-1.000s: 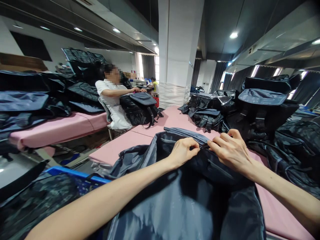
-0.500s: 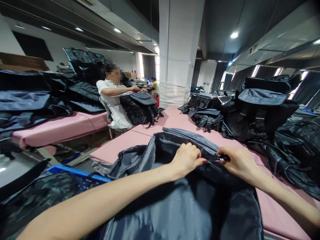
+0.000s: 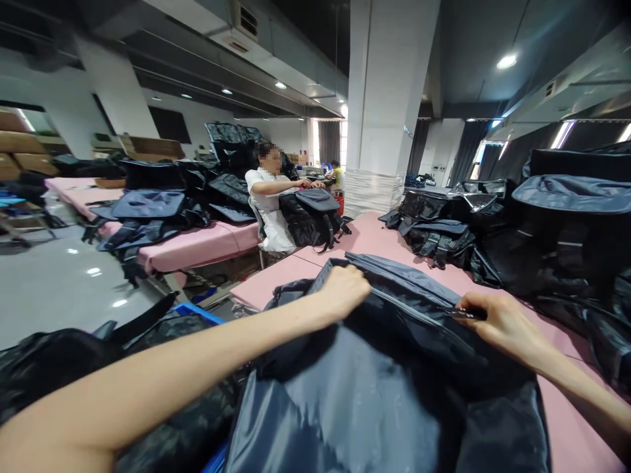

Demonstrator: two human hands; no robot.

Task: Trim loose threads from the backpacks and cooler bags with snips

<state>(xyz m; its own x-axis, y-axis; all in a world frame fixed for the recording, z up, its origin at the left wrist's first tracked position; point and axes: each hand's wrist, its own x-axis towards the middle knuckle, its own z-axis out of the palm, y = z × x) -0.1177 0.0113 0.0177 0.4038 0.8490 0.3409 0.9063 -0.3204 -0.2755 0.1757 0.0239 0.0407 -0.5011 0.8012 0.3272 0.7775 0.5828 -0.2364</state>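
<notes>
since half a second ago my hands have drawn apart: my left hand (image 3: 348,289) clenches the grey bag (image 3: 384,381) rim to brace it, while my right hand (image 3: 503,325) pinches the zipper pull (image 3: 466,314). bag lies on the pink table (image 3: 276,279).

Bag (image 3: 374,394) slick navy nylon cloth w/ slight sheen; table (image 3: 266,282) matt pink padding.

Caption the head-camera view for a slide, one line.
Left hand grips the edge of a grey-blue bag while the right hand pinches its zipper pull over a pink table.
</notes>
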